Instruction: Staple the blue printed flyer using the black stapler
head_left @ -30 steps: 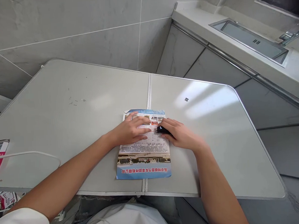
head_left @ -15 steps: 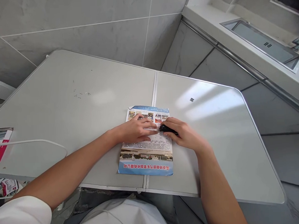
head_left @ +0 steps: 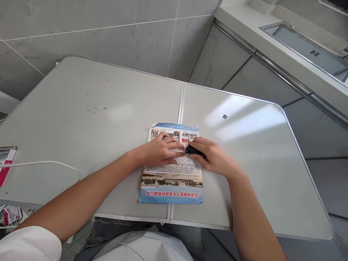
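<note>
A printed leaflet (head_left: 171, 198), blue-bordered with photos and red lettering upside down to me, lies flat on the grey table. My left hand (head_left: 163, 149) rests palm down on its upper part, fingers stretched to the right. At the leaflet's right edge, my right hand (head_left: 211, 154) is closed around a small black object (head_left: 195, 150) with a rounded end. Fingers lie along its far side and the thumb along its near side. The hand covers its rear part, so I cannot tell its kind. The left fingertips are close to its front end.
A seam (head_left: 182, 103) runs across the grey table (head_left: 126, 86). Small dark pieces (head_left: 224, 116) and scattered bits (head_left: 95, 109) mark its top. At the left lie a red-and-white printed item (head_left: 3, 172) and a white cable (head_left: 48, 163). A counter with a sink (head_left: 306, 49) stands behind right.
The black object's visible top has turned slightly in my right hand and now shows a rougher, less glossy surface. My left hand and the leaflet keep their places; the view has shifted slightly.
</note>
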`<state>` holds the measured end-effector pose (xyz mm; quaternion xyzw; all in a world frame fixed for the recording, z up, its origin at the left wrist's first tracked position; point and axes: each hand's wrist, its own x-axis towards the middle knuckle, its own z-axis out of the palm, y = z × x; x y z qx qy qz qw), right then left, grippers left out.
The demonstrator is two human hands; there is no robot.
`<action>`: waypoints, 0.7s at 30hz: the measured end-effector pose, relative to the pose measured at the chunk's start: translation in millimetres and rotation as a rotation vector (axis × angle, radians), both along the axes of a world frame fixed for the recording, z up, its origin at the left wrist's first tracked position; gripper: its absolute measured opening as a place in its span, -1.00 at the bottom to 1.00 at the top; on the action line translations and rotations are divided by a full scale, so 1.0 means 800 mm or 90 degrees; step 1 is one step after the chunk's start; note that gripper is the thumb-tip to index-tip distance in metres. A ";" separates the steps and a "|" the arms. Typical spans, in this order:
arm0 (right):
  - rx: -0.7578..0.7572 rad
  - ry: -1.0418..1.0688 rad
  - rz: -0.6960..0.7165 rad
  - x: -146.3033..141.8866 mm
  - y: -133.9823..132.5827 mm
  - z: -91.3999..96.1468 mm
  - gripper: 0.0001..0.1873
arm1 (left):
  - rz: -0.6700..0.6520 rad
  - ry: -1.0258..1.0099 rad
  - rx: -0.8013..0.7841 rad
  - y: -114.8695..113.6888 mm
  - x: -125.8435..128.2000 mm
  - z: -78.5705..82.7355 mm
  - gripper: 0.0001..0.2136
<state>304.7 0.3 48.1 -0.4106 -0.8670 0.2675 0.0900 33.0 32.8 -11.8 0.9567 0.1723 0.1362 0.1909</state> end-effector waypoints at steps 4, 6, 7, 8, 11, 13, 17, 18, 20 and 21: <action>-0.007 -0.002 -0.018 -0.002 -0.002 0.001 -0.87 | -0.005 -0.007 0.004 0.000 0.000 0.001 -0.67; -0.009 -0.012 -0.032 -0.005 -0.004 0.002 -0.88 | -0.004 -0.022 0.006 0.000 0.000 0.002 -0.67; -0.008 -0.023 -0.044 -0.008 -0.005 0.002 -0.88 | -0.003 -0.026 0.009 0.000 0.000 0.002 -0.67; -0.004 -0.039 -0.057 -0.010 -0.006 0.002 -0.88 | -0.001 -0.028 0.012 0.000 0.000 0.003 -0.67; 0.033 -0.103 -0.086 -0.022 -0.010 0.001 -0.87 | 0.003 -0.029 0.023 0.001 0.000 0.004 -0.71; 0.061 -0.145 -0.088 -0.031 -0.013 -0.001 -0.86 | 0.004 -0.028 0.024 0.001 -0.001 0.003 -0.74; 0.089 -0.228 -0.092 -0.049 -0.018 -0.008 -0.80 | 0.005 -0.035 0.017 0.002 -0.004 0.002 -0.73; 0.096 -0.245 -0.094 -0.051 -0.018 -0.009 -0.79 | 0.007 -0.044 0.014 0.003 -0.004 0.002 -0.72; 0.103 -0.238 -0.091 -0.047 -0.018 -0.010 -0.79 | 0.009 -0.057 0.010 0.004 -0.005 0.002 -0.70; 0.102 -0.209 -0.086 -0.042 -0.017 -0.008 -0.82 | 0.009 -0.059 0.010 0.004 -0.006 0.002 -0.70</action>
